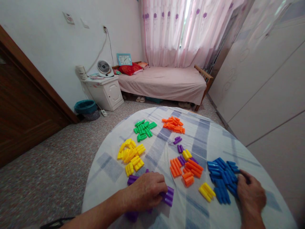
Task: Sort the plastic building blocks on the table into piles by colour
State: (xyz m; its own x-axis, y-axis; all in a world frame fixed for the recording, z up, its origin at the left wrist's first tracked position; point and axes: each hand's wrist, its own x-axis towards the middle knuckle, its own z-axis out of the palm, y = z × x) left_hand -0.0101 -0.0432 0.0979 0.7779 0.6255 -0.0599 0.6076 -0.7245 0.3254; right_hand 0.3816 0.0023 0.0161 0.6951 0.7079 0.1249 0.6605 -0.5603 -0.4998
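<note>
My left hand is closed around a purple ribbed plastic piece, whose end sticks out past the fingers. More purple pieces lie under and beside this hand, partly hidden by it. At the right, my right hand rests on the table with its fingers loosely bent and somewhat apart. It touches the edge of a heap of blue pieces; some fingertips are hidden. Between the hands lie orange-red pieces, a yellow piece and a few purple pieces.
Yellow, green and bright orange heaps sit on the round table's checked cloth. Beyond stand a bed, a white cabinet with a fan, and a bin. Wardrobe doors rise at right.
</note>
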